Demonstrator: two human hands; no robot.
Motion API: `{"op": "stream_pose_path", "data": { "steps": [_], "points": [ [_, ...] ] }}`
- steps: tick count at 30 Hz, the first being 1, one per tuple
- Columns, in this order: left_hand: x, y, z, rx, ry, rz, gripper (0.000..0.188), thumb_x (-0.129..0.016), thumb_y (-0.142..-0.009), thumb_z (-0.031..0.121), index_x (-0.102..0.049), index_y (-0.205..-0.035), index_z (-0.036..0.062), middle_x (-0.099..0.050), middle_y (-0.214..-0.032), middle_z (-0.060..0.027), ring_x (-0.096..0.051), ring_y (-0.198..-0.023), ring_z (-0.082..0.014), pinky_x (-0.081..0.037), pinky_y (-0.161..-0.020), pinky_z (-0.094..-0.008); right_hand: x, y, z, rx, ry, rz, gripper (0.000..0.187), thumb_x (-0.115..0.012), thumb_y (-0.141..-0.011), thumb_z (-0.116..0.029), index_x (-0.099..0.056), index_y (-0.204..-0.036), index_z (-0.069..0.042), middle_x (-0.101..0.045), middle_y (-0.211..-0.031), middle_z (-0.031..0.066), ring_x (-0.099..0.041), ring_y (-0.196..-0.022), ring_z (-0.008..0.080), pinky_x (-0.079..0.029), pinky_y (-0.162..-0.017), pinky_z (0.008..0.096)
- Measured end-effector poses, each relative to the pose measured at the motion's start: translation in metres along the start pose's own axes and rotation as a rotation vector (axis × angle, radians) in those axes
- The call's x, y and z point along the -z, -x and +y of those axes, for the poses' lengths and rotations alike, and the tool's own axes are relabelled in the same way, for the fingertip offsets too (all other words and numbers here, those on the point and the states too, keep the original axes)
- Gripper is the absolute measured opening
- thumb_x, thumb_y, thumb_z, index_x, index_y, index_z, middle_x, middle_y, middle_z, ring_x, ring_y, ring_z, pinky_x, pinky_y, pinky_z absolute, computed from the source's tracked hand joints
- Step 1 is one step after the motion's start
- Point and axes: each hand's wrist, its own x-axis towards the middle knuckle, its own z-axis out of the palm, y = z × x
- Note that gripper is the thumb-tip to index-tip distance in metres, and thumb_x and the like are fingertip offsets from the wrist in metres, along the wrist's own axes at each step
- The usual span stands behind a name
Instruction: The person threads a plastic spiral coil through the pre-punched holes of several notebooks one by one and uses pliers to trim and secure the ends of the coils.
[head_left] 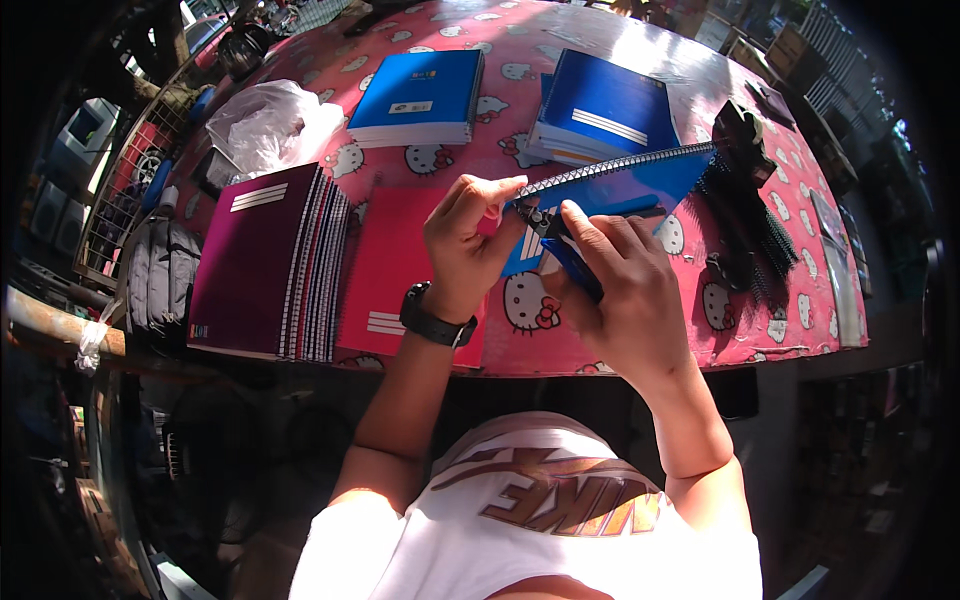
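A spiral notebook with a blue cover (610,195) is raised at a slant over the table, its coil along the upper edge. My left hand (463,240), with a black watch on the wrist, pinches the coil's left end. My right hand (635,285) is closed round pliers (572,262) with dark blue and black handles. The metal jaws of the pliers meet the coil end beside my left fingertips; the exact bite is hidden. Under my left wrist lies a pink-red notebook (400,270).
Left stands a stack of purple spiral notebooks (245,265). Farther back are a light blue stack (415,95), a dark blue stack (605,100) and a crumpled clear plastic bag (270,125). Black coils (750,220) lie at right on the pink patterned tablecloth (520,345).
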Motion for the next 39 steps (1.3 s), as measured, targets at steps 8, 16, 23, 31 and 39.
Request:
{"op": "stream_pose_path", "data": {
  "steps": [8,16,23,31,39],
  "points": [
    [0.000,-0.003,0.002,0.029,0.090,-0.037,0.031,-0.068,-0.067,-0.005,-0.066,-0.096,0.0052,-0.063,-0.083,-0.0054,-0.056,-0.065,-0.0113,-0.046,-0.057,-0.0229,0.034,-0.027,0.003,0.119,0.116,-0.223,0.047,-0.065,-0.066,-0.007,-0.058,-0.112,0.001,-0.060,-0.093,0.0122,-0.056,-0.089,0.0286,-0.045,-0.080,0.0383],
    [-0.006,0.004,0.000,0.095,0.125,0.072,0.025,-0.067,-0.070,-0.004,-0.065,-0.093,0.0033,-0.058,-0.075,-0.0036,-0.054,-0.063,-0.0092,-0.043,-0.056,-0.0219,0.026,-0.027,0.015,0.010,-0.054,-0.310,0.045,-0.066,-0.073,-0.011,-0.056,-0.114,0.003,-0.061,-0.088,0.0084,-0.058,-0.088,0.0215,-0.047,-0.077,0.0337],
    [-0.010,0.007,-0.002,0.105,0.147,0.094,0.019,-0.068,-0.072,-0.003,-0.064,-0.089,0.0025,-0.058,-0.074,-0.0037,-0.052,-0.061,-0.0092,-0.042,-0.054,-0.0224,-0.010,0.005,0.027,-0.502,-1.236,-0.294,0.044,-0.063,-0.082,-0.006,-0.051,-0.123,0.004,-0.058,-0.093,0.0014,-0.052,-0.081,0.0055,-0.046,-0.069,0.0205],
    [-0.006,0.004,0.006,0.059,0.089,0.064,0.018,-0.068,-0.072,-0.003,-0.065,-0.089,0.0025,-0.058,-0.073,-0.0040,-0.052,-0.060,-0.0099,-0.042,-0.053,-0.0230,-0.002,0.008,0.004,-0.307,-0.638,-0.084,0.040,-0.063,-0.077,-0.004,-0.055,-0.116,0.004,-0.062,-0.093,0.0079,-0.057,-0.082,0.0123,-0.048,-0.069,0.0274],
    [0.000,0.004,0.005,0.045,0.053,-0.012,0.022,-0.071,-0.071,-0.003,-0.065,-0.092,0.0017,-0.062,-0.079,-0.0050,-0.050,-0.065,-0.0101,-0.040,-0.058,-0.0232,0.030,-0.020,0.013,-0.062,-0.192,-0.345,0.046,-0.065,-0.073,-0.001,-0.056,-0.118,0.001,-0.063,-0.097,0.0125,-0.059,-0.084,0.0179,-0.047,-0.072,0.0266]
  ]
}}
